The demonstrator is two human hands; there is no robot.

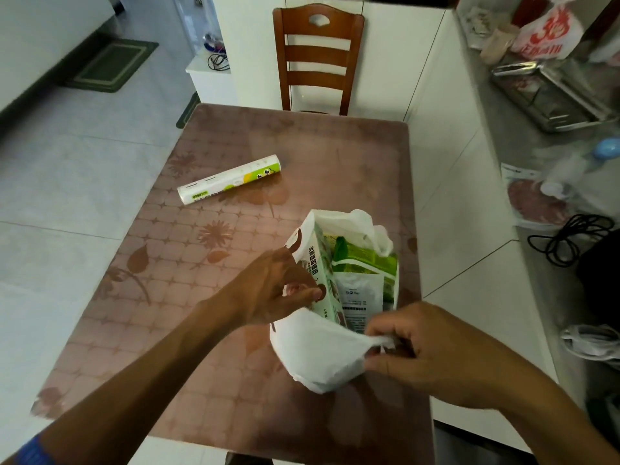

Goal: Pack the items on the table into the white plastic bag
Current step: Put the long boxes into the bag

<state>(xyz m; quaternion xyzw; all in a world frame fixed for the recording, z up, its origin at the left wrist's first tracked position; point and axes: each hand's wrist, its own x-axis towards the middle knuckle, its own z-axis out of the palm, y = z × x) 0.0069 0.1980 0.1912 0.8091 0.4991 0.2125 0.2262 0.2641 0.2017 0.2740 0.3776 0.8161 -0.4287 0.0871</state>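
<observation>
The white plastic bag (315,354) stands open on the brown patterned table (208,273), near its right edge. Inside it I see a tall white box with printed text (318,266), a green packet (365,260) and a white pouch (359,297). My left hand (271,290) grips the bag's left rim beside the box. My right hand (422,354) pinches the bag's near right rim and pulls it out. A white roll with a green cartoon label (229,179) lies alone on the table, far left of the bag.
A wooden chair (317,58) stands at the table's far end. A white counter (469,229) runs along the right edge, and beyond it lie a metal tray (550,92), a red-printed bag (550,31) and black cables (570,239). Tiled floor lies to the left.
</observation>
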